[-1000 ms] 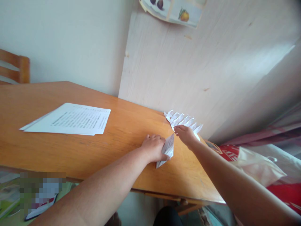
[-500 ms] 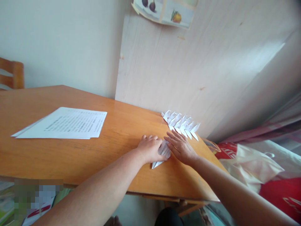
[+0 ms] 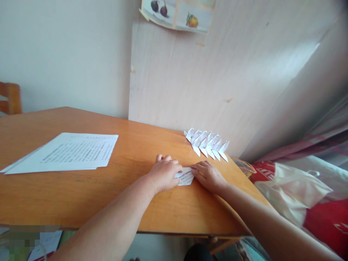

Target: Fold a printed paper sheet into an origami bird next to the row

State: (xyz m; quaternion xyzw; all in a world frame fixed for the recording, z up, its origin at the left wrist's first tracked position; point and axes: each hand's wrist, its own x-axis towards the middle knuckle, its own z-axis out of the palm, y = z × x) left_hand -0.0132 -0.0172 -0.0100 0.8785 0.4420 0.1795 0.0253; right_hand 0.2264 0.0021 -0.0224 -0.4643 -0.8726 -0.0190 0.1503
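A small folded piece of printed paper lies low over the table between my two hands. My left hand is closed on its left end, with fingers and thumb curled about the edge. On its right end my right hand presses with the fingertips together; the thumb is mostly hidden. Just beyond my right hand stands a row of several folded white paper pieces with pointed tips, one beside another.
Printed sheets lie stacked at the left of the wooden table. Behind it rises a pale wall panel with a fruit picture. Red and white bags sit beyond the right edge. A chair back shows far left.
The folded paper has turned from a tilted position to lie more sideways. My right hand, formerly with fingers spread, has closed in on its right end. The camera view has shifted slightly.
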